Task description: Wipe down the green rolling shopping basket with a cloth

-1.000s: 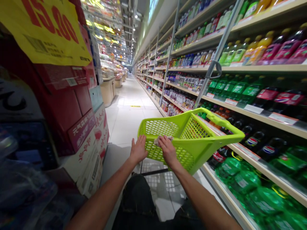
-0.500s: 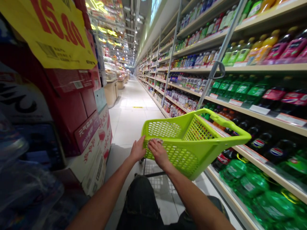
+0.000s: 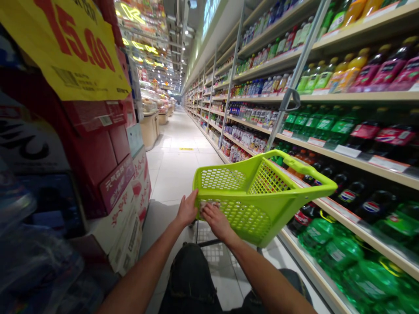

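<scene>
Beside drinks shelves [image 3: 347,97], touches the end of the cart [image 3: 275,205] with the left hand [image 3: 187,211], grip unclear, while clasping a cloth [image 3: 209,203] against the near side under the right hand [image 3: 216,221]'s bent fingers [image 3: 209,211].

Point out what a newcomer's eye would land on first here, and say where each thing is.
First, the lime-green shopping cart just right of centre, with the left hand at its corner and the right hand holding a crumpled cloth against its side. Next, the yellow price sign reading 15.00, upper left, over red boxes. Then the colourful bottles filling the shelves at right.
</scene>
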